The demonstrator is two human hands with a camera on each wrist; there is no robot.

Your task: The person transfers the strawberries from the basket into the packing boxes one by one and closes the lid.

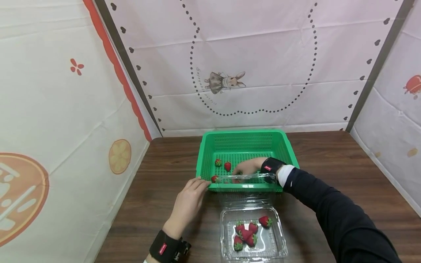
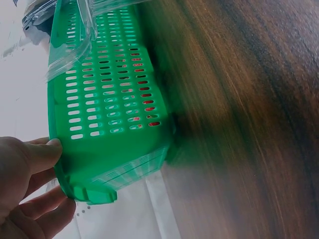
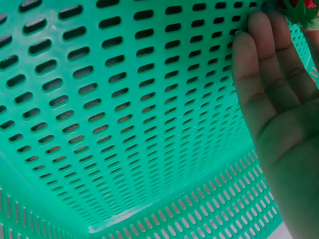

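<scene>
My left hand (image 1: 190, 199) grips the front left corner of the green basket (image 1: 243, 134), its thumb on the outer wall and its fingers around the rim. The right hand (image 1: 248, 167) is down inside the basket, with the fingertips at the slotted floor. A strawberry (image 3: 301, 11) lies between its fingers and thumb, mostly cut off by the edge of the right wrist view. More strawberries lie to its left, one (image 1: 227, 166) beside another (image 1: 218, 162), and one (image 1: 215, 179) by the front wall.
A clear plastic clamshell box (image 1: 279, 241) stands before the basket, with several strawberries (image 1: 245, 234) inside. Its raised lid (image 1: 251, 176) leans over the basket's front rim, under the right wrist. Patterned cloth walls (image 1: 263, 73) enclose the brown wooden table (image 1: 158, 175).
</scene>
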